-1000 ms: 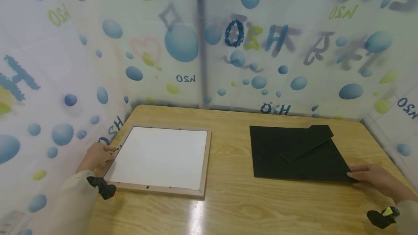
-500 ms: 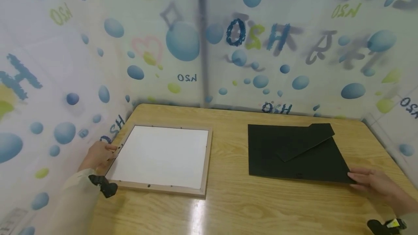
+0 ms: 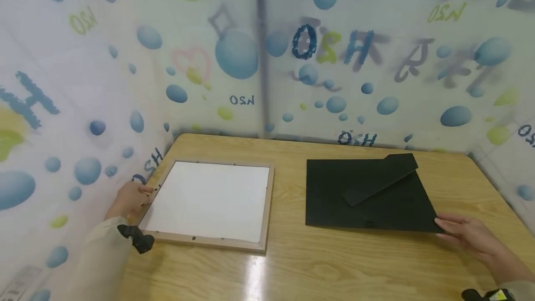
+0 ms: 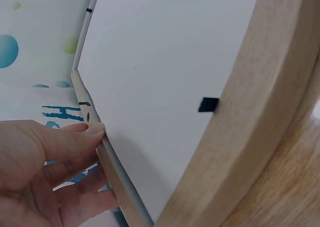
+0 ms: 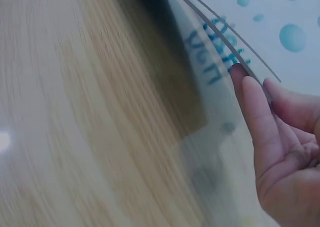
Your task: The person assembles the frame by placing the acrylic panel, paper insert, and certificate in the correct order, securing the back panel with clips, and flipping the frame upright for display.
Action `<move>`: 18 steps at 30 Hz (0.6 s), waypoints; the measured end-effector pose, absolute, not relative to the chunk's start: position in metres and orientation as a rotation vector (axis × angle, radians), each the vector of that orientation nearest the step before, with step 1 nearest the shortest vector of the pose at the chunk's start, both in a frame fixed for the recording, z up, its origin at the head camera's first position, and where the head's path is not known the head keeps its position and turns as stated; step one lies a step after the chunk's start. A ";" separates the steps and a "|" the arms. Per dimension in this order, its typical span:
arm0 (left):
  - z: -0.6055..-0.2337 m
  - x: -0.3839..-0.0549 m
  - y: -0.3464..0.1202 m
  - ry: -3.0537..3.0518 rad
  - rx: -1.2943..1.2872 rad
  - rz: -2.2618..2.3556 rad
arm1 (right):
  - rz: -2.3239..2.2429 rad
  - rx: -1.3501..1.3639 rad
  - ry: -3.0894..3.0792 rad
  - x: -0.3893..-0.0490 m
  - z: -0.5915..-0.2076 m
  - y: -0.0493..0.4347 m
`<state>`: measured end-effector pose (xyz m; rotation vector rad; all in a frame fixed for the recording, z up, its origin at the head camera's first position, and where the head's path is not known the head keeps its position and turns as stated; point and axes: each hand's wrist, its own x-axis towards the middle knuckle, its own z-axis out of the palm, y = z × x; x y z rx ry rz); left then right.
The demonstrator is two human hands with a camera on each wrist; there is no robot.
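Black board (image 3: pixel 376 212) sat at the wooden frame's (image 3: pixel 209 241) three o'clock, its stand (image 3: pixel 388 175) dark and hard to make out, underside hidden, right hand (image 3: pixel 468 233) pinched its four-o'clock corner, left hand (image 3: pixel 131 199) gripped the frame's nine-o'clock rim, white panel (image 3: pixel 209 201) looked plain.

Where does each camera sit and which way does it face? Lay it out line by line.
Head: worn on the head, facing forward and down over the table to the patterned backdrop; left hand, right hand and both sleeves show.
Left wrist: on that wrist, facing the frame; only the left hand shows.
Right wrist: on that wrist, facing the table and the edge of the black panel; only the right hand shows.
Shared: head and left wrist both show the frame and the left hand.
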<state>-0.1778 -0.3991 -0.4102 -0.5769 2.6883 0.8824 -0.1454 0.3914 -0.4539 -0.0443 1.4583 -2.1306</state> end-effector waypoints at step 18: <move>-0.411 -0.179 -0.399 2.673 -0.622 0.857 | -2.273 -0.207 1.351 -0.143 -0.445 0.338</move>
